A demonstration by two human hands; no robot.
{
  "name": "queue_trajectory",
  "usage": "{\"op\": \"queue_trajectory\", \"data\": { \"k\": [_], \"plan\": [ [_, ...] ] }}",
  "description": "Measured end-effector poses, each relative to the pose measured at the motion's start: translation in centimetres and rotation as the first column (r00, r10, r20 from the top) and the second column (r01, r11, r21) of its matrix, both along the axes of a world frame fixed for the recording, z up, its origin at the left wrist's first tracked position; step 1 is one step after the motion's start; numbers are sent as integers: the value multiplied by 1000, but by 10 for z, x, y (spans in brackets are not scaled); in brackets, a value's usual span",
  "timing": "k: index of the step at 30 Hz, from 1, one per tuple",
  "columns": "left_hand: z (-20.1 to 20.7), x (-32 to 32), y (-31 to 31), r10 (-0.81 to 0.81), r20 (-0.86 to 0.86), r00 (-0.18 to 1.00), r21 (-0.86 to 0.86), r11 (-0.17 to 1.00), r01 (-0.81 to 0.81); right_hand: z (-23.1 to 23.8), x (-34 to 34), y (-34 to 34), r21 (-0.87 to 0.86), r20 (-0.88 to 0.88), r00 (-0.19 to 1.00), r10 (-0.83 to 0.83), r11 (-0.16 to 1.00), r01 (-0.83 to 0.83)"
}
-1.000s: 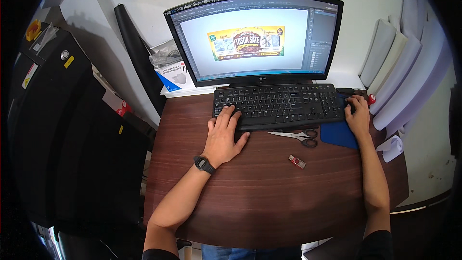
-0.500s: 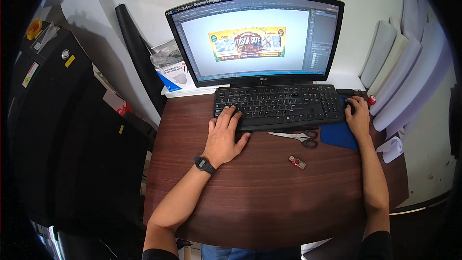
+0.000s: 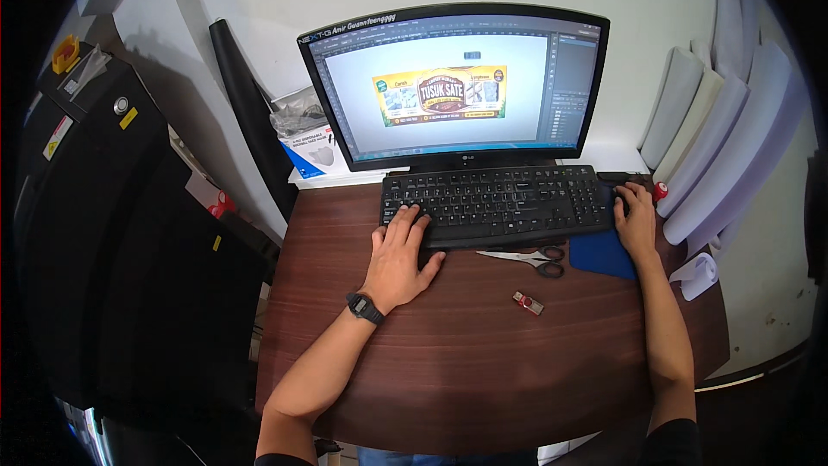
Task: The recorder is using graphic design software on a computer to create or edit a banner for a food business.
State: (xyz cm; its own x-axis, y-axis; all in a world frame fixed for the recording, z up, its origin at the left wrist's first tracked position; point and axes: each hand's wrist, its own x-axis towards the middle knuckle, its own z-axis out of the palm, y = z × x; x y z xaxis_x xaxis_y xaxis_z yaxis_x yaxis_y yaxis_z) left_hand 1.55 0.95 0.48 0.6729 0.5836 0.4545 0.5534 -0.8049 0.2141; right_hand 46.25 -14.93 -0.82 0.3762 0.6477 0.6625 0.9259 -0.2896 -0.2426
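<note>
Dark wood desk (image 3: 483,362) against a white wall, monitor (image 3: 457,86) at far centre. Left hand (image 3: 398,259) lies flat, fingers spread, tips on the left end of the black keyboard (image 3: 504,203). Scissors (image 3: 530,257) lie just near of the keyboard; right hand (image 3: 636,220) is curled over a mouse at the keyboard's right end, above a blue pad (image 3: 602,255).

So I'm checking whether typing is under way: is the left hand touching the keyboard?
Touching. The head view shows the left hand with its fingers lying on the lower left keys of the keyboard.
</note>
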Motion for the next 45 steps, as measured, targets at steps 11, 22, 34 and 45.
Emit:
{"op": "queue_trajectory", "data": {
  "k": [11,22,34,45],
  "plan": [
    [2,0,-1,-12,19,1000,-6,1000,13,1,0,0,11,-18,1000,23,1000,-23],
    [2,-1,0,-16,10,1000,-9,1000,16,1,0,1,-13,-27,1000,12,1000,-13],
    [2,-1,-1,-5,2,1000,-10,1000,5,1,0,2,-9,-20,1000,17,1000,-17],
    [1,0,0,-11,19,1000,-21,1000,11,-2,3,1,2,-11,1000,20,1000,-20]
  ]
}}
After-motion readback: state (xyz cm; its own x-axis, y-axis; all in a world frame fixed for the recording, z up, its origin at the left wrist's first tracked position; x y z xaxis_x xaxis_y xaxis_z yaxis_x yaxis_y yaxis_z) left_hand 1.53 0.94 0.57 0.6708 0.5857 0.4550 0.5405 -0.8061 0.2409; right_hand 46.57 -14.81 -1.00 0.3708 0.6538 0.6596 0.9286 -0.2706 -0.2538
